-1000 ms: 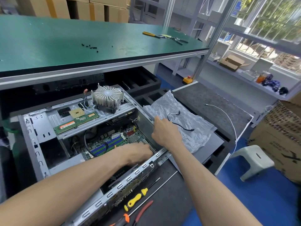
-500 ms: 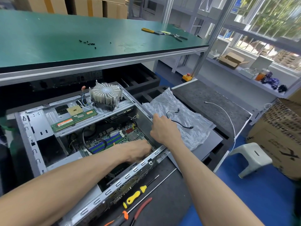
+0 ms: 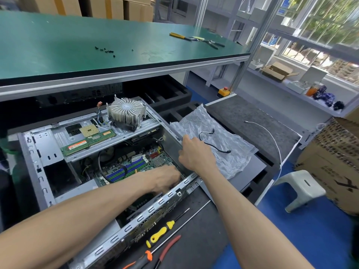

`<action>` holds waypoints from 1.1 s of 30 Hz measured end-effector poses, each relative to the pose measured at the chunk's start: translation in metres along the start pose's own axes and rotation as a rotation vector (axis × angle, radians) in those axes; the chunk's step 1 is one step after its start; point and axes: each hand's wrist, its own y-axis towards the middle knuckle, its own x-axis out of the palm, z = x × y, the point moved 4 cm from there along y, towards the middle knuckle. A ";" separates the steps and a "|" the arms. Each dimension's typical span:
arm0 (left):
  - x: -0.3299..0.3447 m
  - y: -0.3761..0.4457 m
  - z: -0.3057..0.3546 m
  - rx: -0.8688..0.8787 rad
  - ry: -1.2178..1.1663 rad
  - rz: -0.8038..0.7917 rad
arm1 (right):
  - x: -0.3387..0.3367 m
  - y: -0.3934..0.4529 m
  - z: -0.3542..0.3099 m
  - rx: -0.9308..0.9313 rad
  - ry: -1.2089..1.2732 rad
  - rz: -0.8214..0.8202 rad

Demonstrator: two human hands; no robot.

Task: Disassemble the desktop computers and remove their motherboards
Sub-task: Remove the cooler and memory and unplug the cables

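An open grey desktop case [image 3: 37, 152] lies on the low bench. The green motherboard [image 3: 134, 166] with blue memory slots sits inside it. My left hand [image 3: 165, 177] reaches down into the case at the board's near right corner; its fingertips are hidden. My right hand [image 3: 196, 154] rests over the case's right wall [image 3: 172, 136], fingers curled inward at the board's edge. A finned heatsink [image 3: 126, 113], a CPU chip [image 3: 89, 131] and a RAM stick [image 3: 87, 142] lie loose on the case's cross bracket.
A yellow-handled screwdriver [image 3: 161, 232], a long thin screwdriver [image 3: 184, 226] and orange pliers [image 3: 155, 255] lie at the case's near side. Bubble wrap [image 3: 233, 152] with a black cable [image 3: 213, 144] lies to the right. The green upper shelf [image 3: 58, 45] holds loose screws [image 3: 105, 50] and pliers [image 3: 196, 38].
Both hands stay at the same corner of the case; my left hand has shifted slightly deeper toward the right wall. The view has drifted a little.
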 end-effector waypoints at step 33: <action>-0.037 -0.033 -0.029 -0.153 -0.401 0.235 | 0.001 0.000 0.000 -0.030 -0.004 0.017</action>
